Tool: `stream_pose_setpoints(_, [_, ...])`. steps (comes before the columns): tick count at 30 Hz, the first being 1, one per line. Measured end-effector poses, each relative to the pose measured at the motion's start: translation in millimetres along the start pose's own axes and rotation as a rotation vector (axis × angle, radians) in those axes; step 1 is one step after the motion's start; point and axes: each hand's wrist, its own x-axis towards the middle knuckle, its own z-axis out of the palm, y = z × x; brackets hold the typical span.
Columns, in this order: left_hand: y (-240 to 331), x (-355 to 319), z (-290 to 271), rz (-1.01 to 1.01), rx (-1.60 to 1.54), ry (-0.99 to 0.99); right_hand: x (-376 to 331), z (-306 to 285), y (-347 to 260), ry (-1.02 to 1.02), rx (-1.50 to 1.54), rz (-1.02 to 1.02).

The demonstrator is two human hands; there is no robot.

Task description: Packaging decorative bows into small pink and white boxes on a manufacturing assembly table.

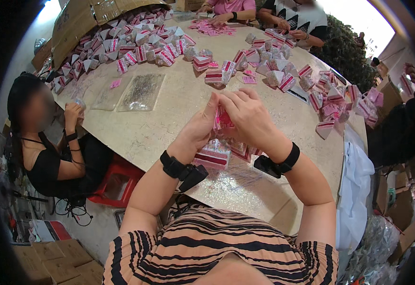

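Both my hands meet above the table, fingers bent round a small wedge like a toy cake slice (pixel 223 121) with a bright pink face or card on it. My left hand (pixel 197 128) grips its left side, thumb pointing up. From the right, my right hand (pixel 254 116) curls over the top, fingers pressed near the left thumb. Much of the piece is hidden by the fingers. Just beneath my hands lies another cake-slice wedge (pixel 212 158), white and speckled with a dark pink stripe; more wedges beside it are partly covered by my right hand.
A large heap of similar wedges (pixel 145 45) spills from a cardboard box (pixel 72 31) at the far left. More wedges (pixel 331 97) lie at right. Flat clear plastic bags (pixel 141 92) rest left of my hands. Co-workers sit around the table, one on a red stool (pixel 117 183).
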Motion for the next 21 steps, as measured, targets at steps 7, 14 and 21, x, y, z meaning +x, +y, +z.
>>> stream_pose_setpoints(7, [4.1, -5.3, -8.3, 0.06, 0.089, -0.132, -2.2, 10.5, -0.3, 0.141, 0.037, 0.022])
stream_pose_setpoints(14, [8.7, -6.9, -13.2, -0.067, 0.07, -0.063, -0.7, 11.8, -2.9, 0.134, 0.128, 0.053])
stream_pose_setpoints(21, [8.7, -11.8, 1.2, -0.138, 0.077, -0.043, -1.6, -2.0, 21.6, -0.059, 0.667, 0.184])
